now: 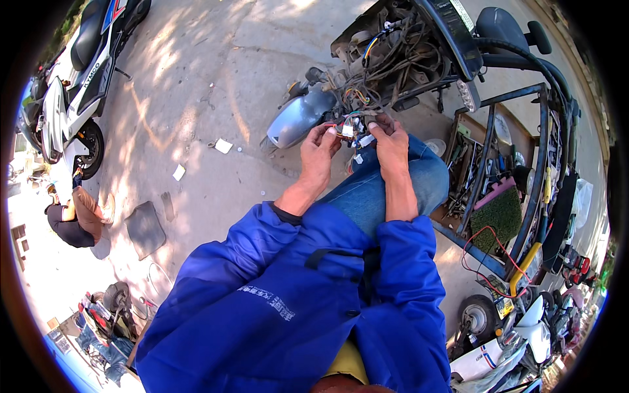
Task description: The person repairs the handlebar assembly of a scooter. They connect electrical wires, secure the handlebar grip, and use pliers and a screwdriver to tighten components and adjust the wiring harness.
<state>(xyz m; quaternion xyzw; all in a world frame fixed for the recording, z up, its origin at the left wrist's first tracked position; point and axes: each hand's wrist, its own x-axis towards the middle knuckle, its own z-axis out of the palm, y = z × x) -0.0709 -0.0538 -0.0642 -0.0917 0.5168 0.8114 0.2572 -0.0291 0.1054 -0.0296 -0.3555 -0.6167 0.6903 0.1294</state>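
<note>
- Sunlit concrete ground (209, 190) spreads out to the left of the fingers, with a parked white motorbike (85, 95) well apart from them on that side.
- Ahead of the fingertips, a dark vehicle body (458, 39) stands open, its tangled cables (416, 56) bare; a silvery-blue mudguard (291, 121) sits just beyond the left fingers.
- The wiring looks partway sorted — coloured wires (357, 98) are out within the fingers' reach, while at least one of the small white plugs (347, 130) hangs loose below the fingertips. Whether any pair is joined is too small to tell.
- Left hand (316, 157): thumb and fingertips nearly together, pinching wires beside a plug.
- Right hand (393, 147): thumb and fingers closed on the same bunch of wires — the exact strand is hidden.
- Right of both hands' fingers, a tool tray (462, 167) lies near.
</note>
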